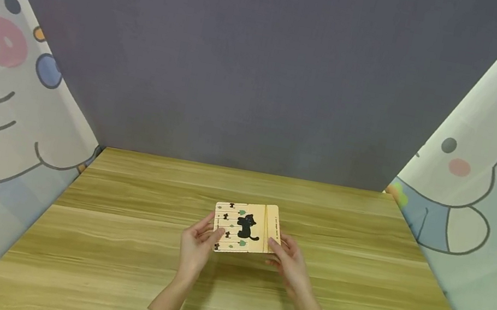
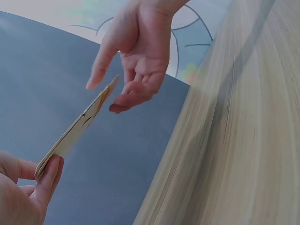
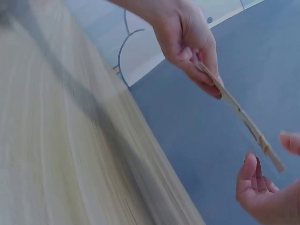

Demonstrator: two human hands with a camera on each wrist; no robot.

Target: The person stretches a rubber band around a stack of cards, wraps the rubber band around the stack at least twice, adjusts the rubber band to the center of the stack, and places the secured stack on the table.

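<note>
A thin, flat, cream-coloured notebook (image 1: 243, 226) with a black cat, small bows and green shapes on its face is held above the table. Near its right end a yellow elastic band (image 1: 265, 227) runs across it. My left hand (image 1: 195, 250) pinches the left end, thumb on the face and fingers behind. Around the right end, my right hand (image 1: 293, 269) has its thumb and fingers spread. Both wrist views show a gap between the right hand (image 3: 269, 194) and the notebook (image 3: 234, 105). Seen edge-on in the left wrist view, the notebook (image 2: 70, 131) has layered edges.
Below the hands lies a wood-grain table (image 1: 123, 244). A dark grey panel (image 1: 259, 68) rises at its back edge. Pale curtains with cartoon animals hang at the left (image 1: 4, 95) and right (image 1: 472, 161).
</note>
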